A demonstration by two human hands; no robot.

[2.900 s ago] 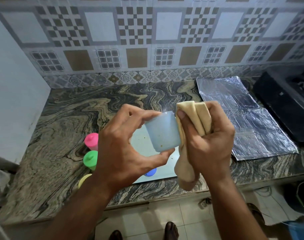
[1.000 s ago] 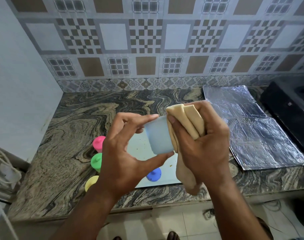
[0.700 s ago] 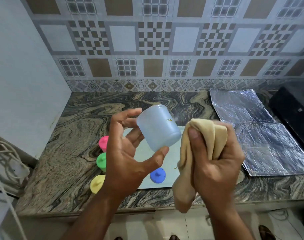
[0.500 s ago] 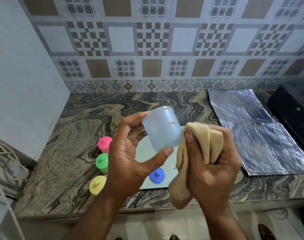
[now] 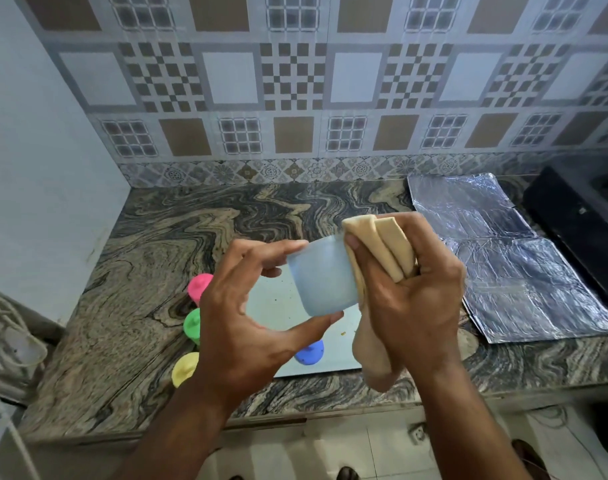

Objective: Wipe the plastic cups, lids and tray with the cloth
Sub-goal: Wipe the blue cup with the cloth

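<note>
We stand at a marbled stone bench (image 5: 150, 271) backed by a patterned tile wall (image 5: 295, 81), and go from the biggest things down. On the right of the bench lies a sheet of foil (image 5: 503, 265), with a black stove (image 5: 579, 223) at the far right edge. In front of us a pale flat tray (image 5: 278, 306) rests on the bench, partly hidden by our hands and speckled with a few crumbs. Our left hand (image 5: 247, 327) is raised above the tray, its fingers (image 5: 268, 247) and thumb curled round the blue cup (image 5: 325, 277), which is tipped on its side in the air, held between fingertips on top and thumb below. Our right hand (image 5: 409, 289) is clenched round the folded beige cloth (image 5: 382, 251), pressing it against the cup's right end (we cannot tell whether that end is the mouth or the base); the cloth's loose tail hangs down below the hand. Along the tray's left edge stand three small pieces in a row on the bench: a pink lid (image 5: 199, 285) farthest back, a green lid (image 5: 192, 323) in the middle, and a yellow lid (image 5: 185, 368) nearest us, all partly covered by the left hand and wrist. A blue lid (image 5: 311, 353) sits on the tray's near part, just below the left thumb.
</note>
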